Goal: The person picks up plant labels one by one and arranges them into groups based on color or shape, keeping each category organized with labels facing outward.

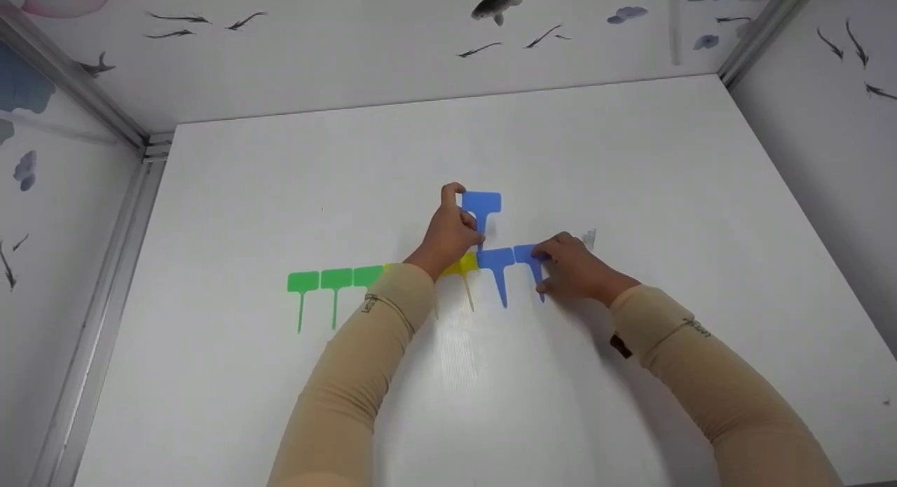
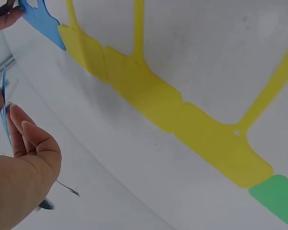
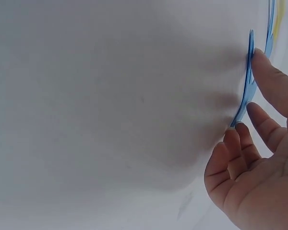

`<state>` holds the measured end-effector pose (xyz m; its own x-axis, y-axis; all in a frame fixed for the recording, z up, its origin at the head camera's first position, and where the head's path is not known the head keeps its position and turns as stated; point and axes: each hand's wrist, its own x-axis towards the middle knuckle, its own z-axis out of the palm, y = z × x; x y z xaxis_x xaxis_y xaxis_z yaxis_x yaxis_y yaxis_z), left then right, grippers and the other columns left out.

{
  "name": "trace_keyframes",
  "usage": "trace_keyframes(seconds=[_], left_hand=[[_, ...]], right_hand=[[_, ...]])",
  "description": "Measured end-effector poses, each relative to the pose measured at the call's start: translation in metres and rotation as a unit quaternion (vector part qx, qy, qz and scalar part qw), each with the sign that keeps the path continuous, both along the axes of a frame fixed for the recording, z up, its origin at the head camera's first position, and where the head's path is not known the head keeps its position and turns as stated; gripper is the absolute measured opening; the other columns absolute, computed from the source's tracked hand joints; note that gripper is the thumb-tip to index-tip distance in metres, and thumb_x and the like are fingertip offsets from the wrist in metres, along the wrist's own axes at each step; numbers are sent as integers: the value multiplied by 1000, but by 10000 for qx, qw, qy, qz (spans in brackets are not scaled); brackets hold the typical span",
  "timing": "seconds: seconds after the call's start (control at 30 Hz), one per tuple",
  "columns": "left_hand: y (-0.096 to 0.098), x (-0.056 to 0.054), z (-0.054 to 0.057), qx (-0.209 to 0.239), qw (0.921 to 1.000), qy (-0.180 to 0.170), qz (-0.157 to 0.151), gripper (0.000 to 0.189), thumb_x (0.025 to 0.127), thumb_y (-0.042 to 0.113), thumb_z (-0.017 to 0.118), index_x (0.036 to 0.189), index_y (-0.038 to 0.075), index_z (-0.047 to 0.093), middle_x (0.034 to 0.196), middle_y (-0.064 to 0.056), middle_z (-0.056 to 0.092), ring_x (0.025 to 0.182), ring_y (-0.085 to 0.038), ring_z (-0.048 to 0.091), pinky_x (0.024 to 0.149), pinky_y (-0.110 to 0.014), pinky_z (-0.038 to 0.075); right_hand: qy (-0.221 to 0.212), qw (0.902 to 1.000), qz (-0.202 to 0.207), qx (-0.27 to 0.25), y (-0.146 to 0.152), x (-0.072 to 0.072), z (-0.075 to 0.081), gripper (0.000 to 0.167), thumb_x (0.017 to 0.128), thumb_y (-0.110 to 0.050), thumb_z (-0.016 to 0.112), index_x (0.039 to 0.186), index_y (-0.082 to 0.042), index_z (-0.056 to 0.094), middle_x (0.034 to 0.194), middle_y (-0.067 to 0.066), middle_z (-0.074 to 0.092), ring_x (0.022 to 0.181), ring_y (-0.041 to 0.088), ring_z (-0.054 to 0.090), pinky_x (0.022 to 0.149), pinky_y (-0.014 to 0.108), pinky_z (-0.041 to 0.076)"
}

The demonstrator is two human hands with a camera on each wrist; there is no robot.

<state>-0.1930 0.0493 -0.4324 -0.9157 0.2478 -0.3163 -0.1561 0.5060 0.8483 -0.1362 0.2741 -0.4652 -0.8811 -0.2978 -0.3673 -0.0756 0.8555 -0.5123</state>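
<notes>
My left hand [image 1: 448, 231] pinches a blue T-shaped plant label [image 1: 482, 202], its head away from me and its stem pointing at the row below. In the left wrist view this held label [image 2: 4, 81] shows nearly edge-on between thumb and fingers. My right hand [image 1: 574, 268] grips the label at the row's right end, a blue plant label [image 1: 525, 254], with thumb and fingertips at its edges. Beside it lies another blue label [image 1: 496, 258]. Yellow labels [image 2: 139, 86] continue the row leftward, partly hidden by my left arm in the head view, followed by green labels [image 1: 303, 282].
The row lies across a white tabletop [image 1: 231, 193], heads side by side and stems toward me. A small translucent piece [image 1: 589, 239] lies just beyond my right hand. White panels with fish and leaf prints [image 1: 350, 59] enclose the table at the back and sides.
</notes>
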Motion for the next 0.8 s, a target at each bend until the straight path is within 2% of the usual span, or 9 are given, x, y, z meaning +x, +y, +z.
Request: trace_keyframes(seconds=[0.27, 0.4, 0.6, 0.8], left_hand=[[7, 5, -1, 101, 9999, 81, -29, 76, 85, -1, 69, 141, 17, 21, 90, -5, 54, 82, -17, 51, 78, -24, 45], [10, 8, -3, 127, 9999, 60, 17, 77, 85, -1, 69, 142, 17, 20, 90, -4, 54, 82, -15, 51, 79, -24, 45], [16, 14, -3, 159, 9997, 182, 84, 75, 85, -2, 69, 140, 17, 22, 88, -4, 55, 81, -16, 51, 83, -24, 47], [24, 19, -3, 132, 9994, 71, 312, 74, 87, 0, 68, 140, 19, 22, 90, -4, 54, 83, -16, 52, 83, -22, 48]], right_hand=[[-156, 9993, -325, -100, 2, 0, -1, 56, 85, -18, 75, 133, -7, 50, 135, 16, 42, 124, 32, 43, 109, 46, 34], [-56, 9989, -421, -195, 4, 1, 1, 56, 84, -17, 76, 133, -8, 51, 134, 16, 43, 122, 32, 44, 108, 47, 36], [299, 9988, -272, -264, 10, 6, 3, 58, 82, -12, 77, 133, -3, 51, 134, 21, 44, 119, 35, 46, 105, 49, 39], [477, 9976, -427, -261, 14, 13, 5, 60, 81, -14, 78, 134, -4, 50, 139, 20, 42, 130, 36, 39, 110, 50, 33]])
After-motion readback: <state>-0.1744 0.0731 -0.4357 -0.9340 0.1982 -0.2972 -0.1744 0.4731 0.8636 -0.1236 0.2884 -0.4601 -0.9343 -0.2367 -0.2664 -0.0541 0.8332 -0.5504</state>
